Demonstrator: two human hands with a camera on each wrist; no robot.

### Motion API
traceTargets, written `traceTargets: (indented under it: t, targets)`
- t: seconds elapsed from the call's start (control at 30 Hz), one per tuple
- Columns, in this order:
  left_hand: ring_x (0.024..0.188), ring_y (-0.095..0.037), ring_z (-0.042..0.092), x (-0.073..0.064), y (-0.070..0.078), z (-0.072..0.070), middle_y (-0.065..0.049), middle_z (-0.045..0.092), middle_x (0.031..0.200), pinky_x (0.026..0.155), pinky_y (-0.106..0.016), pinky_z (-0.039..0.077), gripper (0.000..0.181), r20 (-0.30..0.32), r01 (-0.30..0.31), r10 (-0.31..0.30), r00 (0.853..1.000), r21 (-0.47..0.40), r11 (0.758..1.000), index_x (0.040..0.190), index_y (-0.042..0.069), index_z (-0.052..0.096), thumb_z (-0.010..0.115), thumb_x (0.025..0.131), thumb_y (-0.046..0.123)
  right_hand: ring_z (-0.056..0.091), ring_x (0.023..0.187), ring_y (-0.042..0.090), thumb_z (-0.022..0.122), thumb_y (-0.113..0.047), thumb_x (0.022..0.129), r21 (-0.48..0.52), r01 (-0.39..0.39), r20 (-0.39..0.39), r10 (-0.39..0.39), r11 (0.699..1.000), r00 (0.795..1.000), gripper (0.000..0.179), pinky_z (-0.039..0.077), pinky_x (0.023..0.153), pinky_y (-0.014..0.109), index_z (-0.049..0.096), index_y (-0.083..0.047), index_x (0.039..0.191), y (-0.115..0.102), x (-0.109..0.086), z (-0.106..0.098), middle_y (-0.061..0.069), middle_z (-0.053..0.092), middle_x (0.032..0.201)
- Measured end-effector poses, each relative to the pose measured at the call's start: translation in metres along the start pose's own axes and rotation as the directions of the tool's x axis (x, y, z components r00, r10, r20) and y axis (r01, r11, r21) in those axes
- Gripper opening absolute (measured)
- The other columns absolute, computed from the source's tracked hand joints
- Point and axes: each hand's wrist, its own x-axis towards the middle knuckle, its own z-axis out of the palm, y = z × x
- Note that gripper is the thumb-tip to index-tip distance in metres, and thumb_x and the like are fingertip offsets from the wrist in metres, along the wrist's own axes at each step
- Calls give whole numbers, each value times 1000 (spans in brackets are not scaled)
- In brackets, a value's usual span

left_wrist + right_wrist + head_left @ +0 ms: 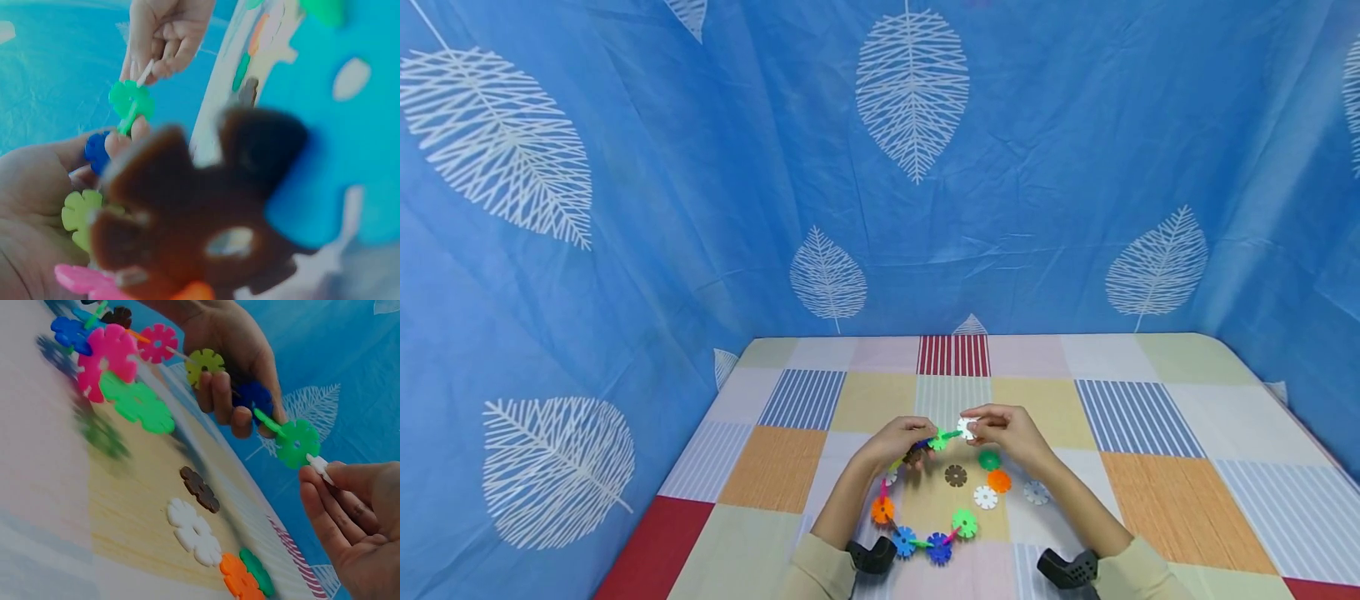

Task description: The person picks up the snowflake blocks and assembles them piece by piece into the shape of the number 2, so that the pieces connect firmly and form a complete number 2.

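Note:
A chain of interlocking plastic snowflake discs curves below the left hand (895, 443), with an orange disc (883, 510) and a light blue disc (904, 542) among its links. In the right wrist view, the left fingers grip the chain near a dark blue disc (253, 403). Beyond them a green disc (297, 444) sticks out at the chain's end. The right hand (1011, 433) pinches a white disc (320, 467) between thumb and fingertips, its edge at the green disc's rim. Whether its slot is fully seated I cannot tell. A brown disc (187, 206) looms close in the left wrist view.
Loose discs lie on the patchwork cloth (1150, 508) between and beside the forearms: brown (956, 476), white (986, 497), orange (999, 481), green (989, 459) and a whitish one (1036, 492) near the right forearm. A blue leaf-patterned curtain (1037, 167) surrounds the table.

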Motion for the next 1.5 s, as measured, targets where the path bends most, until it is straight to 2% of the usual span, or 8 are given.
traceTargets:
  t: [0.2, 0.5, 0.7, 0.8, 1.0, 1.2, 1.33, 1.5]
  targets:
    - [44, -9, 48, 3, 0, 5, -23, 60, 76, 42, -18, 37, 24, -74, -5, 3, 997, -31, 999, 94, -4, 60, 46, 97, 15, 67, 72, 26, 59, 5, 86, 56, 27, -92, -21, 998, 995, 27, 55, 70, 37, 57, 15, 111, -3, -1, 8, 25, 65, 88]
    - [45, -11, 50, 5, 3, 4, -21, 62, 78, 45, -21, 38, 27, -76, -9, 9, 997, -3, 1000, 94, -3, 61, 47, 97, 20, 67, 72, 25, 57, 6, 86, 95, -24, -122, 35, 995, 992, 28, 54, 71, 42, 56, 14, 113, -1, 1, 8, 22, 65, 84]
    - [71, -20, 62, -4, 5, -13, -15, 66, 97, 77, -36, 48, 46, -47, 4, 2, 999, 120, 993, 115, 0, 59, 42, 98, 39, 68, 72, 23, 59, 1, 87, 185, -64, -162, 94, 981, 982, 32, 53, 73, 41, 52, 14, 116, 7, 3, 3, 21, 66, 86]
    - [83, -22, 63, -14, 0, -28, -12, 65, 101, 77, -37, 49, 47, -31, 47, -43, 999, 138, 989, 124, 0, 49, 48, 96, 38, 68, 73, 21, 58, 0, 89, 250, -103, -186, 152, 963, 971, 36, 54, 73, 36, 49, 15, 119, 11, 3, 2, 16, 68, 85]
    - [81, -21, 65, -35, -21, -43, -16, 66, 96, 74, -36, 54, 72, -40, 142, -145, 989, -79, 987, 138, -3, 19, 65, 88, 20, 68, 79, 19, 54, -1, 92, 353, -145, -203, 227, 924, 952, 39, 53, 77, 30, 40, 13, 125, 14, 2, -2, 8, 69, 84]
    - [85, -19, 63, -43, -37, -41, -13, 64, 95, 79, -36, 53, 51, -105, 75, -111, 988, -302, 950, 124, -7, 33, 65, 85, 6, 67, 81, 19, 50, 1, 93, 466, -152, -176, 259, 872, 950, 36, 52, 78, 29, 37, 12, 124, 14, 1, 2, 10, 68, 86]
    - [86, -18, 64, -40, -36, -49, -14, 67, 98, 72, -27, 53, 48, -246, 21, -105, 964, -324, 946, 122, -8, 36, 64, 87, 10, 67, 82, 21, 50, 3, 92, 502, -157, -174, 277, 850, 945, 35, 52, 79, 29, 36, 12, 123, 13, 0, 7, 10, 66, 86]
    - [92, -24, 64, -12, -17, -68, -16, 67, 100, 70, -25, 51, 40, -402, -20, -85, 912, -250, 968, 116, -10, 46, 62, 89, 15, 67, 80, 22, 60, 0, 87, 308, -196, -248, 277, 931, 928, 32, 53, 76, 30, 47, 12, 114, 13, -3, 16, 14, 67, 88]
